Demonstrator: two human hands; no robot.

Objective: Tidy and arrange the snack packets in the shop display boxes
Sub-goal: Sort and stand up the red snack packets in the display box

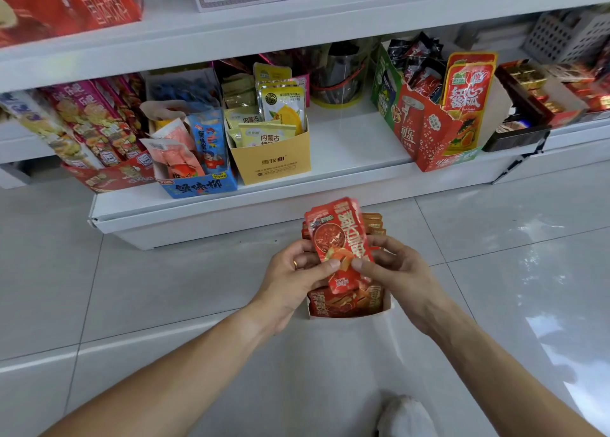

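Both hands pinch 1 red snack packet: left hand thumb on front, right hand likewise. Packet upright above red display box on tiled floor, more packets behind. White shelf beyond.

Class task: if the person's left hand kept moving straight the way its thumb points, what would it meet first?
Probably the right hand: the left hand points its thumb across the red packet both hold, toward the right thumb.
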